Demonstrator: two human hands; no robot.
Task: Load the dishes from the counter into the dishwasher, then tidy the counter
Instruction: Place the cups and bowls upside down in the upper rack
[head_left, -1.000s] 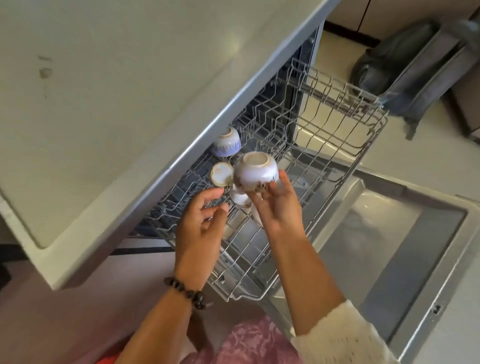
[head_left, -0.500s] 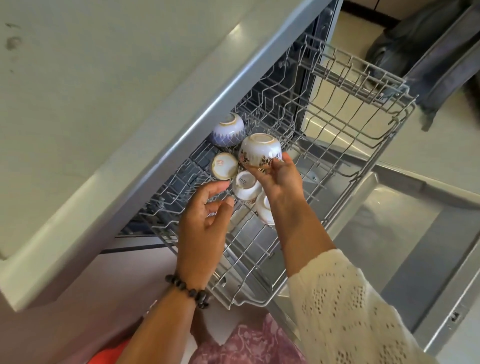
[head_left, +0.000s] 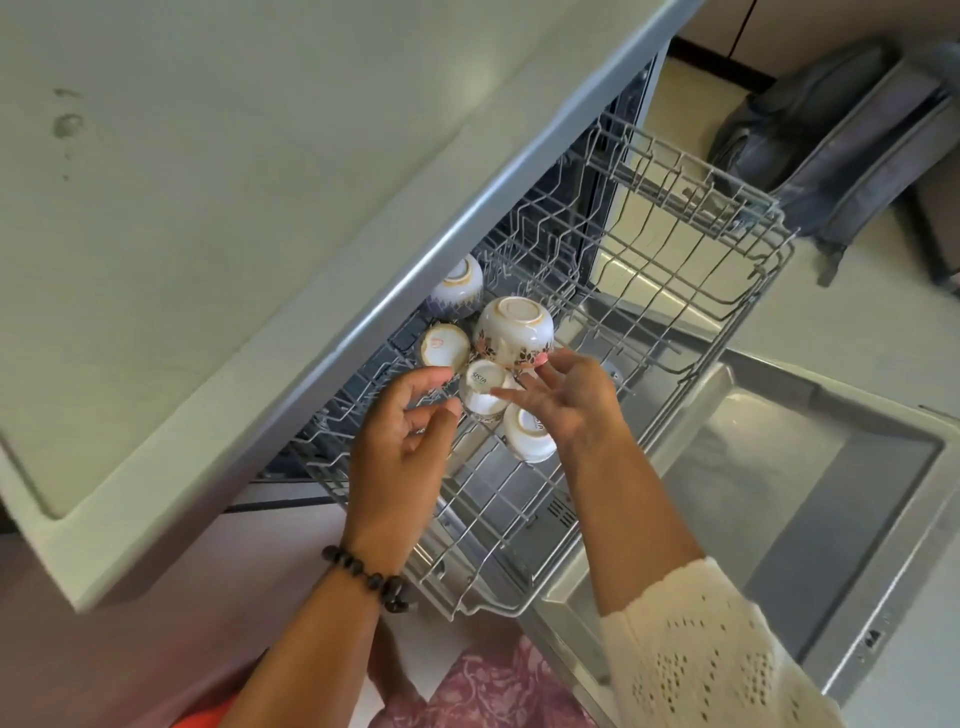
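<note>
Upside down in the pulled-out dishwasher rack (head_left: 675, 291): a floral cup (head_left: 514, 330), base up, among four other inverted cups under the tabletop (head_left: 208, 208) edge. Right hand (head_left: 566, 400) with fingers spread and straight, fingertips just at the floral cup's lower side, grip loosened, clasping nothing. Left hand (head_left: 400, 441) loosely curled beside a small cup (head_left: 480, 387), grip empty. Dishwasher door (head_left: 810, 499) open below.
</note>
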